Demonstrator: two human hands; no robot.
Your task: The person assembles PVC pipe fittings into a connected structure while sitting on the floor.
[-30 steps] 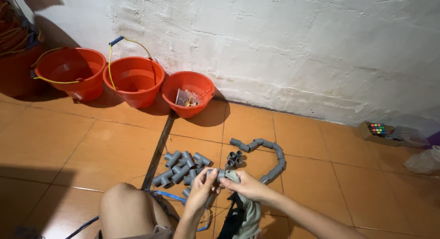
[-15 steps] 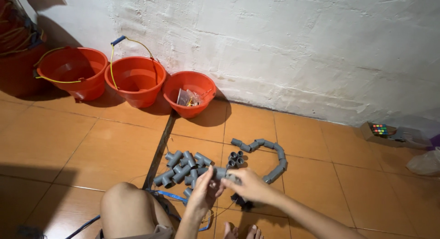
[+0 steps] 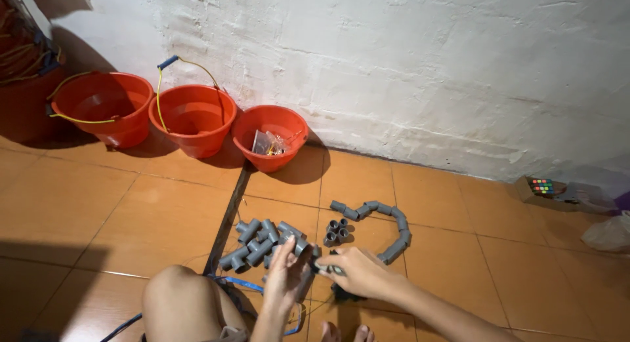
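The person is sitting on the orange tiled floor [image 3: 105, 211], both hands meeting low in the frame. The left hand [image 3: 286, 276] and right hand [image 3: 357, 271] are together grasping a small grey pipe fitting [image 3: 319, 266] between the fingertips. A pile of grey pipe pieces [image 3: 262, 242] is lying just beyond the left hand; a curved chain of joined fittings [image 3: 387, 227] is lying beyond the right. Three orange buckets [image 3: 190, 119] are standing against the white wall [image 3: 394, 66].

One head-worn view looks down and forward from above the person's knee [image 3: 180, 302] (near, low-left) across the tiled floor [image 3: 98, 204] to the far white wall [image 3: 394, 66].
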